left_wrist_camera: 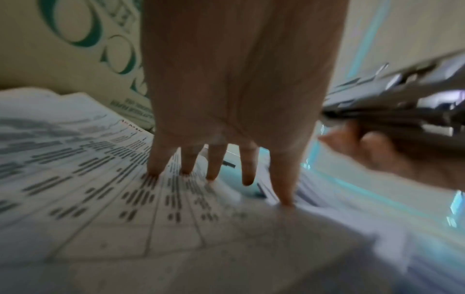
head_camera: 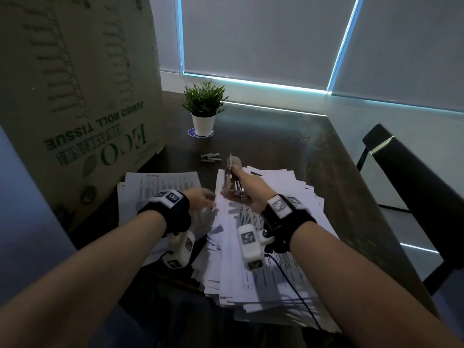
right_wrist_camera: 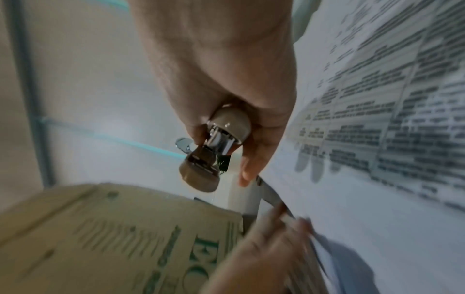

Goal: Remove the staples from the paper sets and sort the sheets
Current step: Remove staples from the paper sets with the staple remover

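Note:
A big fanned pile of printed sheets lies in front of me, and a smaller stack sits to its left. My right hand grips a beige and metal stapler-like tool upright above the big pile's far left corner; the right wrist view shows the tool in the fist of that hand. My left hand reaches to the big pile's left edge. In the left wrist view that hand has straight fingers with the tips touching a printed sheet. No staple can be made out.
A large cardboard box stands at the left, close to the smaller stack. Loose staple strips lie on the dark table beyond the papers. A potted plant stands at the back. A black chair is at the right.

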`<action>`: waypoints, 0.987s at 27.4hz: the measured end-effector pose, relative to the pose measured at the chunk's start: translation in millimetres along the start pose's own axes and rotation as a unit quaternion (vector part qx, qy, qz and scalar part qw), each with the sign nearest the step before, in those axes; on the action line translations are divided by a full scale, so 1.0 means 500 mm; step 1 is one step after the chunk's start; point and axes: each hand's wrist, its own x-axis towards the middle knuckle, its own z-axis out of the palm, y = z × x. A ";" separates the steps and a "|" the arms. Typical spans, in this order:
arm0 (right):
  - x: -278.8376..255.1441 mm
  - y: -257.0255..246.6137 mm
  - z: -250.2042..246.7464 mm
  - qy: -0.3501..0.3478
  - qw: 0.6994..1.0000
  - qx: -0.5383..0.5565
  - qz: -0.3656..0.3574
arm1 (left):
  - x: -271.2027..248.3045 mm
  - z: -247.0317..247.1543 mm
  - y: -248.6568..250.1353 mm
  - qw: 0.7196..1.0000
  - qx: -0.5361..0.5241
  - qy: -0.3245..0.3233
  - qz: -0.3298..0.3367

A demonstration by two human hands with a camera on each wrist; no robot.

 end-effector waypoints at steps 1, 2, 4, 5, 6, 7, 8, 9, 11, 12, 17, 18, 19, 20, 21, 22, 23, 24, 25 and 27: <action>-0.005 -0.008 -0.023 0.005 1.000 0.025 0.011 | 0.005 0.010 -0.003 0.997 0.070 -0.029 -0.013; -0.006 -0.011 -0.048 0.019 0.999 0.033 0.020 | 0.000 0.015 -0.002 0.991 0.124 -0.042 -0.016; -0.011 -0.010 -0.093 0.065 0.996 0.053 0.033 | 0.002 0.015 0.000 0.984 0.172 -0.044 0.009; -0.014 -0.004 -0.114 0.094 0.991 0.080 0.042 | 0.000 0.014 0.006 0.983 0.175 -0.044 0.013; -0.017 0.006 -0.135 0.119 0.986 0.104 0.048 | -0.004 0.010 0.015 0.986 0.163 -0.036 0.003; -0.022 0.016 -0.152 0.139 0.982 0.120 0.053 | -0.006 0.006 0.026 0.991 0.137 -0.003 -0.007; -0.024 0.024 -0.169 0.149 0.978 0.134 0.057 | -0.012 0.000 0.042 0.994 0.101 0.049 -0.004; -0.025 0.032 -0.183 0.148 0.975 0.153 0.060 | -0.011 -0.001 0.061 0.992 0.061 0.112 0.013; -0.028 0.046 -0.199 0.141 0.966 0.204 0.069 | -0.009 0.003 0.108 0.978 -0.019 0.193 0.077; -0.030 0.050 -0.204 0.139 0.965 0.212 0.071 | -0.009 0.009 0.134 0.975 -0.034 0.191 0.104; -0.054 0.052 -0.212 0.114 0.979 0.162 0.041 | 0.012 0.049 0.199 0.988 0.092 0.087 0.090; -0.061 0.051 -0.216 0.109 0.982 0.149 0.045 | 0.017 0.053 0.200 0.986 0.111 0.098 0.078; -0.068 0.050 -0.220 0.106 0.985 0.126 0.051 | 0.021 0.056 0.201 0.984 0.111 0.115 0.074; -0.071 0.049 -0.227 0.108 0.989 0.084 0.056 | 0.025 0.057 0.203 0.984 0.093 0.127 0.083; -0.073 0.045 -0.234 0.113 0.992 0.022 0.053 | 0.030 0.059 0.207 0.984 0.060 0.131 0.103; -0.073 0.041 -0.242 0.123 0.990 -0.063 0.038 | 0.034 0.061 0.210 0.983 0.027 0.127 0.127; -0.072 0.031 -0.249 0.133 0.977 -0.166 0.014 | 0.037 0.064 0.214 0.982 0.008 0.121 0.145; -0.072 0.020 -0.253 0.137 0.951 -0.276 -0.010 | 0.040 0.067 0.219 0.982 0.003 0.115 0.152; -0.075 0.009 -0.253 0.130 0.917 -0.376 -0.030 | 0.044 0.070 0.222 0.982 0.005 0.113 0.149; -0.081 -0.003 -0.243 0.102 0.854 -0.507 -0.060 | 0.052 0.075 0.226 0.985 0.032 0.116 0.125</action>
